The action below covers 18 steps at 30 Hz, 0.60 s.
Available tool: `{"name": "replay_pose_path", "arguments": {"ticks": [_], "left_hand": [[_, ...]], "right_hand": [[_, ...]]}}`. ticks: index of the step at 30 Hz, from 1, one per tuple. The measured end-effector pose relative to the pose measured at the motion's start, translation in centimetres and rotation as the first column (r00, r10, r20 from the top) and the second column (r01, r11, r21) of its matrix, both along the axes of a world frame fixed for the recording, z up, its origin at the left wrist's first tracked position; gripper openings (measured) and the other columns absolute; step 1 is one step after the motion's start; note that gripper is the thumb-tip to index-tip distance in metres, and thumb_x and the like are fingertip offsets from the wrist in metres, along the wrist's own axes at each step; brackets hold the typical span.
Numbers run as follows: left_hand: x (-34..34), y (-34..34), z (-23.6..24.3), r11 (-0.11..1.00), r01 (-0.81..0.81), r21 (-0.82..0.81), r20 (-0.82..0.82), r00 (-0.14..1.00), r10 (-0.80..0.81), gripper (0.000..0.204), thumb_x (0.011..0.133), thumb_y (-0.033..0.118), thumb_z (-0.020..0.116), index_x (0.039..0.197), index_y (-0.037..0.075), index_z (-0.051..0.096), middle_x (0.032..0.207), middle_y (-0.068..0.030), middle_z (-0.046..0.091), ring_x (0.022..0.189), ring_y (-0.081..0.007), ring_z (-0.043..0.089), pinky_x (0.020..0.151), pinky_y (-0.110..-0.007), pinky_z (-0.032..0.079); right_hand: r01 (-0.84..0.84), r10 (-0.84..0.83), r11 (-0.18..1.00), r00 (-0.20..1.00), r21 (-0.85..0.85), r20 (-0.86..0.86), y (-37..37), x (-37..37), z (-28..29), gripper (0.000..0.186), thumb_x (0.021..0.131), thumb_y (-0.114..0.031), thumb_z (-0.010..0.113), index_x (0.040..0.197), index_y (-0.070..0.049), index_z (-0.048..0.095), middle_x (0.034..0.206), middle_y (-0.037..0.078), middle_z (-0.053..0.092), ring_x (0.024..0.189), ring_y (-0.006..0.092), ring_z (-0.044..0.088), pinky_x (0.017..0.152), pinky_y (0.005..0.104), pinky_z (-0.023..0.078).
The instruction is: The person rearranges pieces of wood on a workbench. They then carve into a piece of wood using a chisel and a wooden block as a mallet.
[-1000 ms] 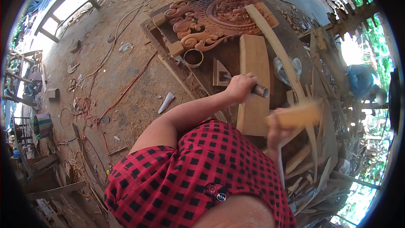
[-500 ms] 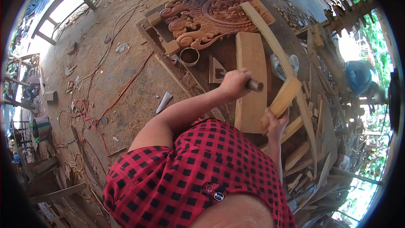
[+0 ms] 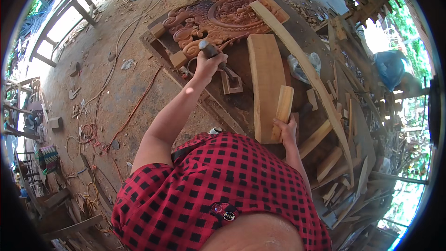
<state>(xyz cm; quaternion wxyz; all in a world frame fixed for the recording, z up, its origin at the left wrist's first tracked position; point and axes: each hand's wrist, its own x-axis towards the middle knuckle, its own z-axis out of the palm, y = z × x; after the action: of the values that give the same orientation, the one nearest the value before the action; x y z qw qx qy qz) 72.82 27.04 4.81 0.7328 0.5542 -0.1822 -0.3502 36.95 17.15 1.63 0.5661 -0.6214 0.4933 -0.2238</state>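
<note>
My left hand is closed round a short, thick dark tool handle with a pale grey end. What its other end looks like I cannot make out. Just below this hand lies a small wooden frame-like piece with a dark opening. My right hand grips the lower end of a short light-wood block, its fingers wrapped round it. That block is over the near end of a wide, slightly curved plank on the low worktable.
A reddish carved wooden panel lies at the table's far side. A long curved strip crosses its right side, near a clear plastic bag. Wood offcuts pile up at right. Orange cable runs over the dusty floor at left.
My left hand has swung left, away from the plank, and the handle's end now points up and left. My right hand has drawn the block left and lower, turning it more upright.
</note>
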Motion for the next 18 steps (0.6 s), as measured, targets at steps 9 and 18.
{"name": "replay_pose_path", "arguments": {"ticks": [9, 18], "left_hand": [[0.6, 0.3, -0.3, 0.999, 0.025, -0.029, 0.024, 0.999, -0.024, 0.016, 0.079, 0.010, 0.073, 0.089, 0.009, 0.061, 0.081, -0.0027, 0.065, 0.077, -0.0140, 0.068, 0.059, -0.027, 0.055], [-0.6, -0.3, -1.1, 0.993, 0.092, -0.074, 0.113, 0.990, -0.084, 0.014, 0.079, 0.009, 0.073, 0.085, 0.007, 0.061, 0.077, -0.0029, 0.065, 0.071, -0.0124, 0.065, 0.058, -0.025, 0.053]], "right_hand": [[0.052, -0.055, 0.994, 0.998, 0.097, 0.031, -0.1, -0.6, -1.0, 0.047, 0.072, -0.009, 0.078, 0.110, 0.004, 0.055, 0.098, 0.010, 0.064, 0.085, 0.0180, 0.063, 0.078, 0.0301, 0.051], [-0.091, 0.092, 0.996, 0.989, 0.012, -0.115, -0.8, 0.4, 1.0, 0.046, 0.071, -0.011, 0.078, 0.108, 0.003, 0.056, 0.095, 0.010, 0.065, 0.086, 0.0183, 0.064, 0.077, 0.0308, 0.051]]}}
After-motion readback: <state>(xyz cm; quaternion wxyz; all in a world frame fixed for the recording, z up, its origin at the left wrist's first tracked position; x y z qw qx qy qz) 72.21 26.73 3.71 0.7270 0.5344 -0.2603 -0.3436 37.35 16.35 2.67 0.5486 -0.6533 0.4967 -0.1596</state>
